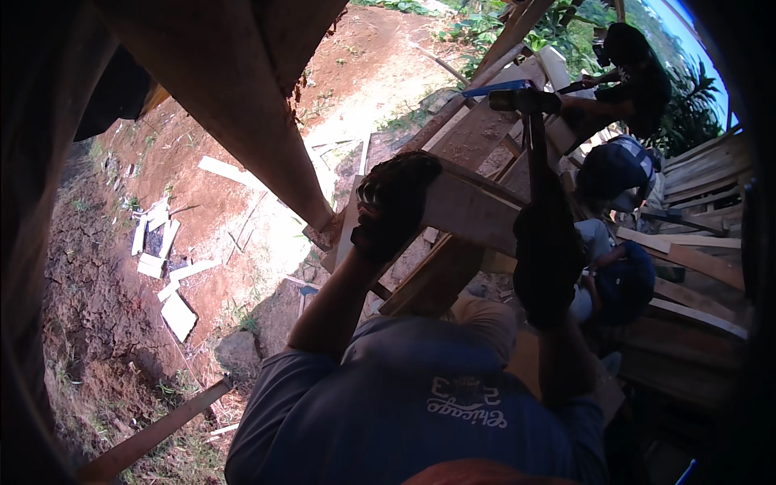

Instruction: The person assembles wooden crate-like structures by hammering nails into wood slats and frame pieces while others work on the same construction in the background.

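My right hand, in a dark glove, is closed around the handle of a hammer. The hammer stands upright in front of me, its dark head up and clear of the board below. My left hand, also gloved in black, grips the left end of a pale wooden board. That board lies across in front of my chest, between my two hands. Below it, a thicker wooden piece runs toward my body. Shadow hides the fingertips of both hands.
A thick wooden beam slants down at the upper left. A person in dark clothes works at the far right, near a blue tool. Two people in caps sit close on my right beside stacked planks. Wood offcuts litter the dirt.
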### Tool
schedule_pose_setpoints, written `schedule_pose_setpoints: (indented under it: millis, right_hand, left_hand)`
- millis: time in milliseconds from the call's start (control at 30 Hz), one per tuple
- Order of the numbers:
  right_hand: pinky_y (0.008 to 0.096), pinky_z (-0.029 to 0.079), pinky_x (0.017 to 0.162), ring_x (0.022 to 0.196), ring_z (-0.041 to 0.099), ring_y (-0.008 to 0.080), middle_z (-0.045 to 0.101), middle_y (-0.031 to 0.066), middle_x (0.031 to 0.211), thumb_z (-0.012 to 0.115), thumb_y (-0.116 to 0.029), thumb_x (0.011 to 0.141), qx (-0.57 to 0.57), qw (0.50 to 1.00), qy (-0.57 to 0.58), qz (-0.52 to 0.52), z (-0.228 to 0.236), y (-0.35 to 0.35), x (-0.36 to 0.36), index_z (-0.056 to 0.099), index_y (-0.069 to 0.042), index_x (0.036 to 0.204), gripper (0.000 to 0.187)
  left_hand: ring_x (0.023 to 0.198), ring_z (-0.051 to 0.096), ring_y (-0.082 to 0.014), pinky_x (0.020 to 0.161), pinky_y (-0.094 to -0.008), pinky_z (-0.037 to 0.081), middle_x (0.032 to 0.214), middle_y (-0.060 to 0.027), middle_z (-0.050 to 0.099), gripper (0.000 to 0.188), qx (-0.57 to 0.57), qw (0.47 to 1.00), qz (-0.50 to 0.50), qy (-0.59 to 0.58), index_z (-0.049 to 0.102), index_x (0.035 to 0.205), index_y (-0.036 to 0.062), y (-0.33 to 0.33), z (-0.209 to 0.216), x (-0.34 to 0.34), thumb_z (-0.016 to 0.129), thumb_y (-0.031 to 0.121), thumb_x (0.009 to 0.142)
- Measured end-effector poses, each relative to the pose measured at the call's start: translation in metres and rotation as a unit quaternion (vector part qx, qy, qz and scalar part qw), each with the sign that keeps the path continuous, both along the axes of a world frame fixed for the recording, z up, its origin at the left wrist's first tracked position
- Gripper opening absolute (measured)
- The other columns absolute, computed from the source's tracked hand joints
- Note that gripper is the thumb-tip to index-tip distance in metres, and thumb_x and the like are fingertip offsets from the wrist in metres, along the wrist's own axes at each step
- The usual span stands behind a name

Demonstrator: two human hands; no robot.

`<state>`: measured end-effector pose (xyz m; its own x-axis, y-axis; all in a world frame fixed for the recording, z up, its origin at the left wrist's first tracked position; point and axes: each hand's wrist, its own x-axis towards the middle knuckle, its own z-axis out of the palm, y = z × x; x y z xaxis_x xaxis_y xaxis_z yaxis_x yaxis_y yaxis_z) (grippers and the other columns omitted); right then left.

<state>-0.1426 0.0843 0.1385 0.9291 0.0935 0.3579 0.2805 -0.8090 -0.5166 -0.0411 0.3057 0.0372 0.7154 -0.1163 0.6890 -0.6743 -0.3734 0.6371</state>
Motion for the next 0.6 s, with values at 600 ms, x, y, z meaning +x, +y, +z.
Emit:
schedule_pose_setpoints:
  millis: [600]
  right_hand:
    - [0.0422, 0.058, 0.084, 0.106, 0.072, 0.0319, 0.071, 0.0170, 0.132, 0.063, -0.009, 0.101, -0.133, 0.991, -0.006, -0.017, 0.015, 0.007, -0.003, 0.063, -0.009, 0.144, 0.044]
  left_hand:
    - [0.104, 0.073, -0.0307, 0.095, -0.0396, 0.058, 0.110, -0.0135, 0.076, 0.028, 0.042, 0.997, 0.022, -0.053, 0.075, 0.114, 0.0050, -0.001, -0.006, 0.001, 0.065, -0.003, 0.088]
